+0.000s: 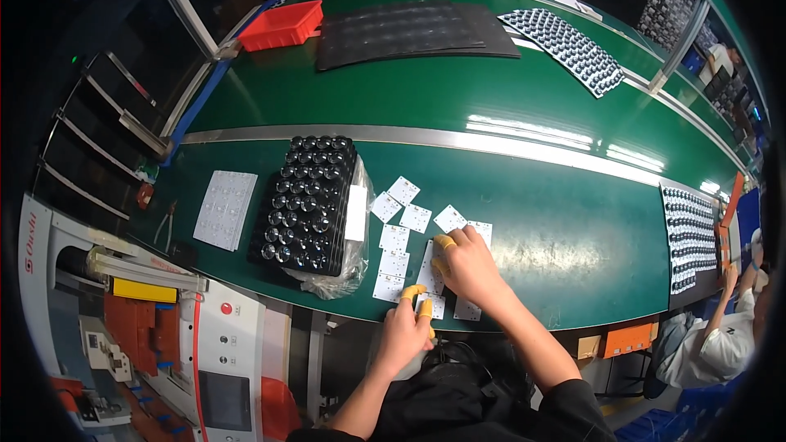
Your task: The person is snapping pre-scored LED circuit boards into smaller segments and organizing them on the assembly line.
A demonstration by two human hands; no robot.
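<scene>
Yellow finger covers are on the fingertips of both my hands. My right hand (470, 266) is curled over a long white circuit board (427, 272), its thumb and finger closed at the upper part. At the near end of the boards, my left hand (403, 334) bends its covered fingers around the edge of a small white circuit board (435, 306); its grip is partly hidden. Several loose white circuit boards (393, 264) lie around the hands. Left of them stands a stack of black trays (340, 254) with shiny round lenses, partly in clear plastic wrap.
A white board sheet (225, 209) and pliers (166, 225) lie at left. Far across are a red bin (282, 26), black sheets (409, 33) and a lens-covered panel (565, 45). Another lens panel (689, 237) is at right, near a co-worker (720, 331). A machine (221, 336) stands lower left.
</scene>
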